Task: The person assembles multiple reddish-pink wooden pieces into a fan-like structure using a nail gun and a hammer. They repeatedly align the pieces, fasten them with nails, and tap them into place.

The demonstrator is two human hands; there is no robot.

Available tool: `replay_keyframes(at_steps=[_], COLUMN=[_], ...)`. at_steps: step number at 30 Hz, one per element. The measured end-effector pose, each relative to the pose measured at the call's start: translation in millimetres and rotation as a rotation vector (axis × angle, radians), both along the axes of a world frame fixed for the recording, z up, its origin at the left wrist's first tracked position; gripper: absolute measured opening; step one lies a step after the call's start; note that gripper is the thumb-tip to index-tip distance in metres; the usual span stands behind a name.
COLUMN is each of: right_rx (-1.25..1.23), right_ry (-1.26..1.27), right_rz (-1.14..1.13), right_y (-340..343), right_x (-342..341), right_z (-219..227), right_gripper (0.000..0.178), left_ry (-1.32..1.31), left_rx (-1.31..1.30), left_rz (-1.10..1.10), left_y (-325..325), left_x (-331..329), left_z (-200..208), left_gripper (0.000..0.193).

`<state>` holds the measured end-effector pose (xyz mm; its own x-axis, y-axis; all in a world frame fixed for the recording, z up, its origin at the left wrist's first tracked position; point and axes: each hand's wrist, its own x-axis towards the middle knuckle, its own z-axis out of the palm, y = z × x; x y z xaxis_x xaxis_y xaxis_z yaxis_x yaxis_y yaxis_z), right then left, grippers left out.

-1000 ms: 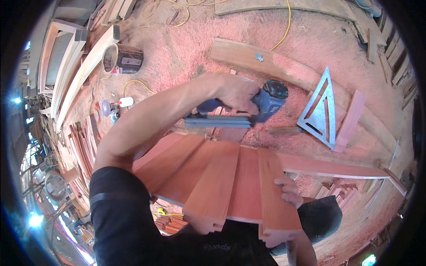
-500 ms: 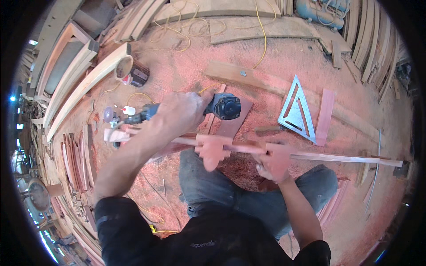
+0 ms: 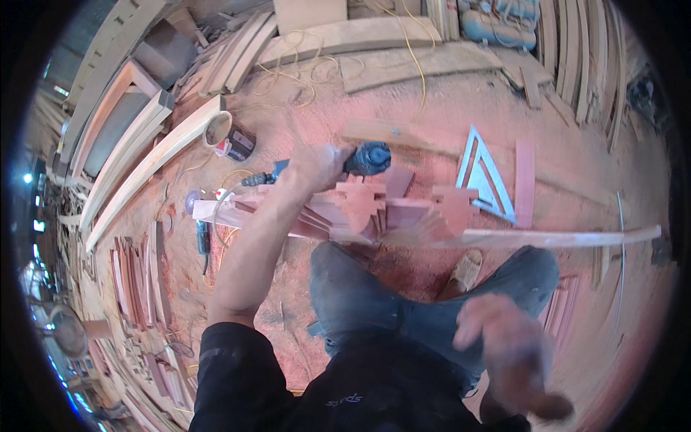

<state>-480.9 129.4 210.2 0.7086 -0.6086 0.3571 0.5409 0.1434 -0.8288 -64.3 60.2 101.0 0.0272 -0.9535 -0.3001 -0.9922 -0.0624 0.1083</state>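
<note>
Grasps blue power tool (image 3: pixel 371 158) in left hand (image 3: pixel 315 168) | looks heavy, rigid; hold mid-body | cannot tell grip of right hand (image 3: pixel 505 331)

A short word in pale, slanting letters (image 3: pixel 345 399) is running across the front of the black shirt (image 3: pixel 338 378). On the floor (image 3: pixel 288 317), a dark bucket (image 3: pixel 237 146) is carrying a pale label (image 3: pixel 241 137) on its side, just below its open rim; the printing on that label is appearing too small and blurred for reading.
</note>
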Motion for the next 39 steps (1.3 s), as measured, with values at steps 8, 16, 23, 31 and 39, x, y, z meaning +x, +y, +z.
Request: replay_keyframes(at_steps=[8, 16, 23, 31, 39], right_rx=[-0.605, -0.265, -0.295, -0.426, -0.270], right_ry=[0.295, 1.075, 1.524, 1.854, 1.796], right_rz=[-0.535, -0.895, -0.390, -0.464, -0.427], right_y=[-4.7, -187.9, -309.8, -369.9, -392.7], right_x=[-53.7, -126.3, -150.9, -101.0, -121.0], right_z=[19.4, -148.2, -378.2, -476.0, -487.4], right_gripper=[0.042, 0.024, 0.044, 0.092, 0.070], left_ry=[-0.026, 0.002, 0.128, 0.141, 0.122], left_rx=[-0.022, -0.034, -0.007, 0.069, 0.118], left_rz=[-0.033, -0.047, 0.012, 0.073, 0.032], left_y=[7.9, 6.5, 4.1, -2.6, -22.2], left_x=[-0.9, -0.2, -1.1, -3.8, 10.7], left_z=[-1.5, -3.5, 3.3, 9.4, 6.5], left_gripper=[0.051, 0.038, 0.045, 0.037, 0.057])
